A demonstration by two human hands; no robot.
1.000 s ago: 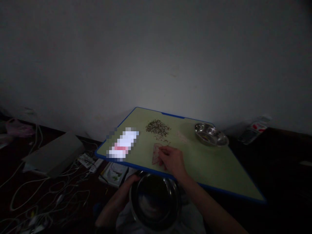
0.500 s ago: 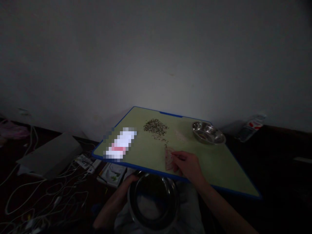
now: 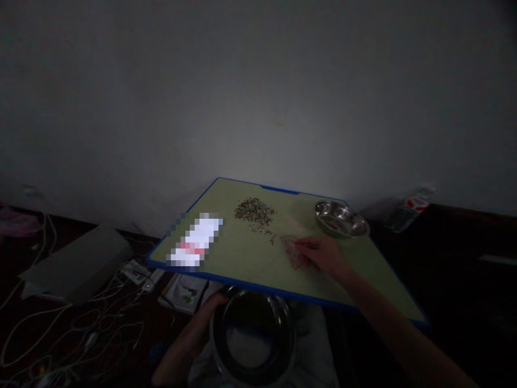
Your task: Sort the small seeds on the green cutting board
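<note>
My right hand [image 3: 321,255] pinches a clear protractor with reddish markings [image 3: 291,253], held at the table surface. Left of its tip lies a scattered pile of small dark and pale grains [image 3: 254,213], with a few strays trailing toward the protractor. A faint patch of pale grains [image 3: 295,223] sits just beyond my fingers. Under the table's near edge, my left hand [image 3: 214,307] grips the rim of a large metal bowl [image 3: 293,345] resting on my lap. The bowl's inside is dark, so its contents are unclear.
The folding table [image 3: 242,264] has a blue edge and stands against a wall. A smaller steel bowl [image 3: 343,221] is at its far right, a blurred-out bright phone-like object [image 3: 197,240] at left. Cables [image 3: 89,339] and a grey box [image 3: 76,264] lie on the floor at left.
My right hand has moved right and slightly away from me with the protractor, which is now tilted differently. My left hand stays on the large bowl. The view has shifted slightly.
</note>
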